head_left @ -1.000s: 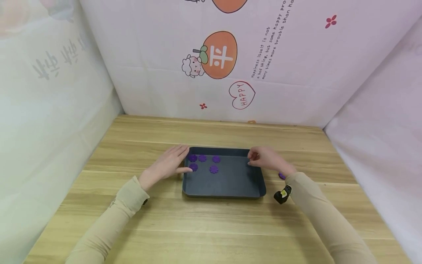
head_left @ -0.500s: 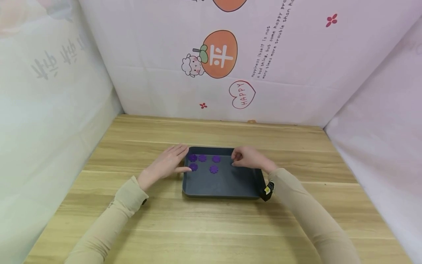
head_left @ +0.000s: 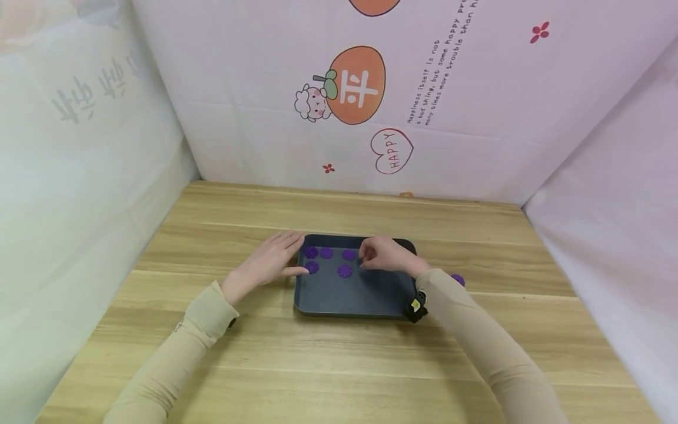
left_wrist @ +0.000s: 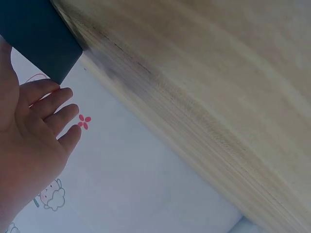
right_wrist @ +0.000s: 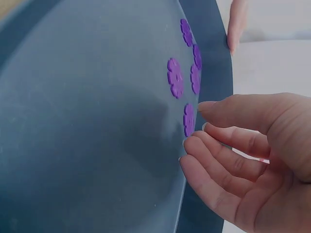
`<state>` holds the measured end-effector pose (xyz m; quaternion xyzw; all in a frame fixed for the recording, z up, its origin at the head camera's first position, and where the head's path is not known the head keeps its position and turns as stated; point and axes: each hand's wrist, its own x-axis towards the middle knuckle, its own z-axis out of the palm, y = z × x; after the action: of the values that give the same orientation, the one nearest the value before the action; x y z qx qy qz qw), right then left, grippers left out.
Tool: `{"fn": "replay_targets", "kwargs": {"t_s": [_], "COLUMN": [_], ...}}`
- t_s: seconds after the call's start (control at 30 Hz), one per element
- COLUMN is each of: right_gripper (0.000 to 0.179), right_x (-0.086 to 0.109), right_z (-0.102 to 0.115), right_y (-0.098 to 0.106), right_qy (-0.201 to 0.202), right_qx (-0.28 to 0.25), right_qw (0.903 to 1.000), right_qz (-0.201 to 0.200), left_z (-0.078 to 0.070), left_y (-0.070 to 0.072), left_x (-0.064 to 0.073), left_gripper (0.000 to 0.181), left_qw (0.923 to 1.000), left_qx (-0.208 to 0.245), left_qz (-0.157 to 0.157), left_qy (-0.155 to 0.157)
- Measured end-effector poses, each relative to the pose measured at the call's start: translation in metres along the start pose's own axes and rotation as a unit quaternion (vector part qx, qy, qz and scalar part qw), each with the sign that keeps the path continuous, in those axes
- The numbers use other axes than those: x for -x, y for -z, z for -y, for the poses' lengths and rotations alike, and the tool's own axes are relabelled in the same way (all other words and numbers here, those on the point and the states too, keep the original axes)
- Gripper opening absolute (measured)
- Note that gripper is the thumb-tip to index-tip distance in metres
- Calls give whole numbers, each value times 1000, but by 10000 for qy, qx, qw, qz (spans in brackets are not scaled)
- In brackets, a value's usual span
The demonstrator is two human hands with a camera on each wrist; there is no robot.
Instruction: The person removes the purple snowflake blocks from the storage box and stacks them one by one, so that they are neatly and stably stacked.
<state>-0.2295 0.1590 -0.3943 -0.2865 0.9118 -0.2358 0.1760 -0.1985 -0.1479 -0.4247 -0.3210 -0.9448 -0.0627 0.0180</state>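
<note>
Several purple flower-shaped notched discs lie in a dark grey rectangular tray (head_left: 339, 303), toward its left and back. My left hand (head_left: 267, 265) rests at the tray's left rim with fingers extended, the thumb reaching over the rim beside a front-left disc (head_left: 312, 268). In the left wrist view, the fingers of that hand touch the tray's corner (left_wrist: 58, 58). My right hand (head_left: 389, 256) hovers over the tray's back part, fingers loosely bent. The right wrist view shows a gap between thumb and index finger with nothing in it, the fingertips close to the nearest disc (right_wrist: 188, 120).
Another purple disc (head_left: 458, 280) lies on the wooden table (head_left: 339, 371) to the right of the tray, partly covered by the right sleeve. Printed white cloth (head_left: 254, 135) hangs behind the table and along both sides.
My right hand has moved left from the tray's right rim to beside the discs. The left hand and the discs in the tray stay put.
</note>
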Motion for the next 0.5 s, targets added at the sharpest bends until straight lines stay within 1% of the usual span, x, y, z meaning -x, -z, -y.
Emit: {"fn": "replay_targets", "kwargs": {"t_s": [0.2,0.33,0.5], "right_gripper": [17,18,18], "right_x": [-5,-7,-9], "right_z": [6,9,13], "right_y": [-6,-9,-14], "right_qy": [69,90,69], "right_qx": [154,154,215], "right_qw": [9998,9997,9996], "right_qz": [83,175,191], "left_z": [0,0,0], "left_y": [0,0,-1], "left_x": [0,0,0], "left_gripper": [82,82,81], "left_qw": [10000,10000,10000], "left_qx": [19,-4,3], "left_qz": [63,51,44], "left_qy": [61,49,34]}}
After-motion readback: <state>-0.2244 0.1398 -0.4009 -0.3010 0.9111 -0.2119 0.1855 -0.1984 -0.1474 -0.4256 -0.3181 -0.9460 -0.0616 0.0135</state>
